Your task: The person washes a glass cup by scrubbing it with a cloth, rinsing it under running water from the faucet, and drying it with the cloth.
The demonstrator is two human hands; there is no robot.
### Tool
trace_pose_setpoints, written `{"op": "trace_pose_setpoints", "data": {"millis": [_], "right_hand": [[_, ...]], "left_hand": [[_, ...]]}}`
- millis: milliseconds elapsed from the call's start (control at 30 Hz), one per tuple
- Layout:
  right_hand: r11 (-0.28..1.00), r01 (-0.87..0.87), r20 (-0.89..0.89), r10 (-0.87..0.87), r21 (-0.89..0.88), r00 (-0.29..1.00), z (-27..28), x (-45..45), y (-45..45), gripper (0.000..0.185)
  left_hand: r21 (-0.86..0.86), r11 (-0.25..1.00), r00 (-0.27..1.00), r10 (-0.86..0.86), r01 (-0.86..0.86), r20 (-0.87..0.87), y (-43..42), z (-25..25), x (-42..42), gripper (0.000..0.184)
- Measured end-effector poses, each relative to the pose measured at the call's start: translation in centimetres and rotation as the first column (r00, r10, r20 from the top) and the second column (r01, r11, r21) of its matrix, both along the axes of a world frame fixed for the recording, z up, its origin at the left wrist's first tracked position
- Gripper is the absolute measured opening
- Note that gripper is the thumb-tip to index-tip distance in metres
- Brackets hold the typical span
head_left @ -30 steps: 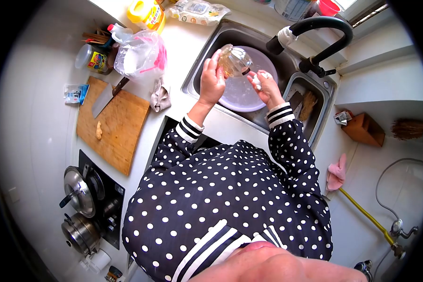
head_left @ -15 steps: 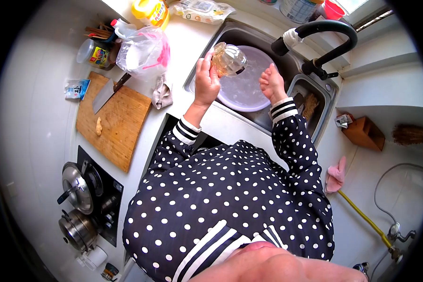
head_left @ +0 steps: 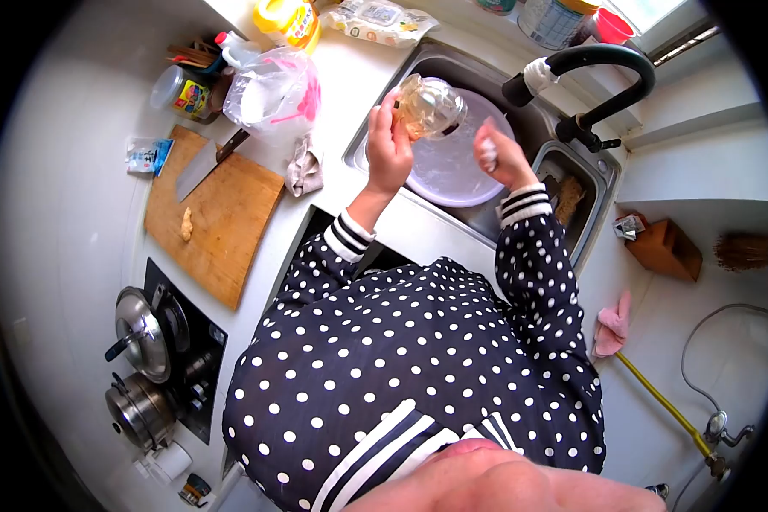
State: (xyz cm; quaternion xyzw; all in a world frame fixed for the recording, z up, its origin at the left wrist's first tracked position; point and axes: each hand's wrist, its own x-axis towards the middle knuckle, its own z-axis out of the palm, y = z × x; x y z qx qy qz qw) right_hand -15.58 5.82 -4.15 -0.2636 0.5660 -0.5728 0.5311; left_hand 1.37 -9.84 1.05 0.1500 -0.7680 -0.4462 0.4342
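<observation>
My left hand (head_left: 390, 156) is closed round a clear, amber-tinted rounded container (head_left: 433, 107), tilted over the sink. Below it a pale lilac basin (head_left: 452, 189) with water in it sits in the large sink bowl. My right hand (head_left: 505, 160) is over the basin's right side, apart from the container. Its fingers are curled and partly blurred. A small whitish patch shows at them, and what it is I cannot make out.
A black faucet (head_left: 610, 53) arches over the sink's right side. On the left, a cleaver (head_left: 200, 170) and a piece of ginger (head_left: 186, 224) lie on a wooden cutting board (head_left: 222, 247). A plastic bag (head_left: 273, 94) and a crumpled cloth (head_left: 305, 166) lie near the sink. Pots stand by the hob.
My right hand has turned, its fingers now curled toward the basin and blurred by motion. My left hand still holds the container. The whole view has shifted slightly.
</observation>
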Motion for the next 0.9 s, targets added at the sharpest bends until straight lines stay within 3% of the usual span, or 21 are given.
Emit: {"op": "trace_pose_setpoints", "data": {"millis": [33,67,100,133,167,233,300,367,467,567,633,667,767,800,900], "right_hand": [[0.982,0.042,-0.524,0.064,0.187,0.849,-3.1,-0.3,0.4,0.029],[0.899,0.206,-0.837,0.248,0.387,0.488,-6.2,-0.7,0.7,0.029],[0.876,0.352,-0.924,0.224,0.330,0.310,-6.8,-0.3,1.5,0.031],[0.849,0.330,-0.448,-0.126,0.413,0.885,-2.1,1.7,0.5,0.036],[0.896,0.307,-0.320,-0.203,0.321,0.925,0.7,2.8,0.3,0.038],[0.939,0.324,-0.023,-0.324,0.116,0.946,3.6,4.4,1.0,0.043],[0.927,0.348,-0.103,-0.336,0.140,0.936,3.9,5.2,1.7,0.052],[0.896,0.402,-0.374,-0.313,0.187,0.873,4.0,6.3,2.7,0.054],[0.875,0.471,-0.335,-0.413,0.114,0.847,5.1,7.1,5.5,0.050],[0.827,0.563,-0.429,-0.507,0.005,0.748,4.7,7.4,7.8,0.050],[0.776,0.630,-0.487,-0.565,-0.037,0.667,4.9,7.5,9.4,0.050],[0.742,0.667,-0.509,-0.599,-0.064,0.618,5.0,7.6,10.0,0.049],[0.706,0.708,-0.416,-0.649,-0.016,0.637,4.4,7.6,12.6,0.049],[0.666,0.744,-0.302,-0.718,-0.041,0.627,4.9,8.0,13.6,0.047],[0.594,0.786,-0.191,-0.763,0.171,0.618,3.9,8.0,19.2,0.044]], "left_hand": [[0.254,0.966,0.999,-0.050,0.053,-0.019,0.2,-1.0,-0.4,0.040],[0.460,0.881,0.994,-0.089,0.111,-0.070,0.4,-1.4,-0.7,0.038],[0.744,0.642,0.983,-0.123,0.186,-0.139,0.5,-1.0,-0.9,0.039],[0.872,0.450,0.980,-0.144,0.191,-0.140,0.0,-1.7,-1.1,0.037],[0.958,0.226,0.975,-0.176,0.174,-0.135,-0.4,-2.9,-0.7,0.036],[0.988,0.071,0.965,-0.236,0.135,-0.115,0.1,-4.2,-0.1,0.029],[0.990,-0.033,0.928,-0.345,0.137,-0.140,1.0,-5.0,0.0,0.029],[0.972,-0.174,0.857,-0.465,0.155,-0.220,2.1,-5.6,-0.1,0.029],[0.936,-0.331,0.792,-0.536,0.121,-0.292,4.7,-4.6,-0.9,0.026],[0.940,-0.292,0.710,-0.624,0.175,-0.326,6.9,-3.9,-2.0,0.025],[0.972,-0.113,0.609,-0.763,0.208,-0.219,8.1,-3.5,-2.7,0.021],[0.976,-0.081,0.582,-0.791,0.204,-0.187,8.7,-3.3,-3.2,0.019],[0.991,0.026,0.493,-0.869,0.130,-0.042,10.6,-3.1,-4.2,0.023],[0.988,0.025,0.433,-0.901,0.153,-0.044,11.4,-3.1,-4.3,0.028],[0.980,0.064,0.335,-0.942,0.189,-0.004,14.3,-2.7,-4.6,0.040]]}}
